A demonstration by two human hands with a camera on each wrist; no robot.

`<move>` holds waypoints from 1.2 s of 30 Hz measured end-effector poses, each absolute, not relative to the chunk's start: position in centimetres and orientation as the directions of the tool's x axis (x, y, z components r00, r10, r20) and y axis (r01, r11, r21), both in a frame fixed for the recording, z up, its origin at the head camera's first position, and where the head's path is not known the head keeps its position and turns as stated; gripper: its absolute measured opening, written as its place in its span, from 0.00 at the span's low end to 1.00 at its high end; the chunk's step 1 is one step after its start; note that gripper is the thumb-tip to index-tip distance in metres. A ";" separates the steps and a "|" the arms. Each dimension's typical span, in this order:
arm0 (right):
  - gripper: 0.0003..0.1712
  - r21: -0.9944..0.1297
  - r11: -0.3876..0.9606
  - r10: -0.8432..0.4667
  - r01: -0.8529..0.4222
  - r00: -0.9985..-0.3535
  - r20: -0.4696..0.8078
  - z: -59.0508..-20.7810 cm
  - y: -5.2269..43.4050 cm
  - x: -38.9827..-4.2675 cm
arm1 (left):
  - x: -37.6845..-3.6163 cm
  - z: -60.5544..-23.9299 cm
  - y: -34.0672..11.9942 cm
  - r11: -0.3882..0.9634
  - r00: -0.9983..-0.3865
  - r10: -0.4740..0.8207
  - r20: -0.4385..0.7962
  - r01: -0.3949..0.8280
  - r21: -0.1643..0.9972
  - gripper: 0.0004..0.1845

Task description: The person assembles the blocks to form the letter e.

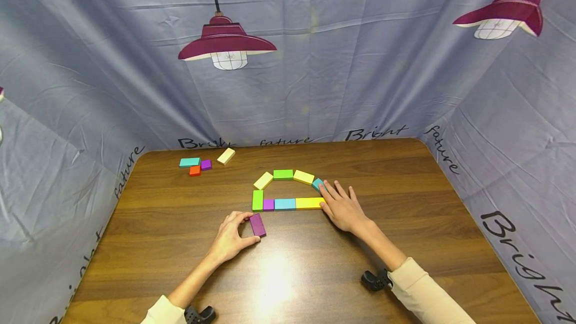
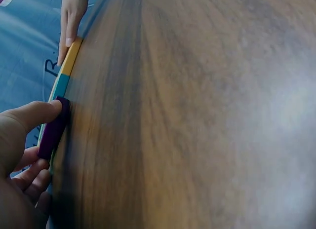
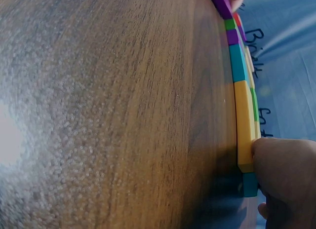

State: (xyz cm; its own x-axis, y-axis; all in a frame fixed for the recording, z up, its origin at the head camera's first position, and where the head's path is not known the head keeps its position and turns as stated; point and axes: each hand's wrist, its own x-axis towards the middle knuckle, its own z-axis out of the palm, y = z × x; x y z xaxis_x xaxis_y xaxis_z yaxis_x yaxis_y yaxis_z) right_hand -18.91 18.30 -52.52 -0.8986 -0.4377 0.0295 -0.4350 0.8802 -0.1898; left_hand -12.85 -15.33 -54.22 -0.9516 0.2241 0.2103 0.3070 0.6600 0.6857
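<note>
My left hand (image 1: 229, 236) pinches a purple block (image 1: 258, 225) between thumb and fingers, just below the near left corner of a half-ring of coloured blocks. In the left wrist view the purple block (image 2: 54, 128) is tilted. My right hand (image 1: 344, 210) lies with spread fingers over the right end of the half-ring, touching the blue block (image 1: 318, 184) and the long yellow block (image 1: 308, 203), and partly covering both. The straight near side also holds a blue block (image 1: 285, 204) and a small purple block (image 1: 268, 205). Green blocks (image 1: 283, 175) and pale yellow blocks (image 1: 304, 177) form the curve.
At the back left of the wooden table (image 1: 180, 244) lie a teal block (image 1: 190, 162), a red block (image 1: 195, 170), a small purple block (image 1: 206, 164) and a cream block (image 1: 226, 156). A fabric curtain (image 1: 288, 99) hangs along the table's far edge.
</note>
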 end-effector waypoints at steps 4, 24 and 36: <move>0.32 -0.193 0.878 -0.440 -0.438 -0.897 0.033 -52.5 18.3 -19.0 | -12.9 -54.3 -14.9 0.693 -0.956 0.206 0.209 0.293 0.658 0.34; 0.33 -0.185 0.873 -0.451 -0.450 -0.892 0.041 -52.5 18.3 -19.0 | -13.1 -54.1 -14.0 0.722 -0.970 0.158 0.186 0.242 0.648 0.35; 0.32 -0.182 0.876 -0.446 -0.447 -0.894 0.050 -52.6 18.3 -18.9 | -13.2 -54.1 -14.1 0.704 -0.972 0.153 0.178 0.234 0.671 0.36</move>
State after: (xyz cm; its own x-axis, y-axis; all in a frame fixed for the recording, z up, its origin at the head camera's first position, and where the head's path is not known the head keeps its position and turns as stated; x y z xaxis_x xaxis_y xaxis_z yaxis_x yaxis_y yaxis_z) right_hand -18.94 18.32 -52.59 -0.8938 -0.4456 0.0503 -0.4470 0.8760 -0.1815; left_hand -13.15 -14.08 -54.09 -0.9721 0.1530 0.1778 0.2335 0.7042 0.6705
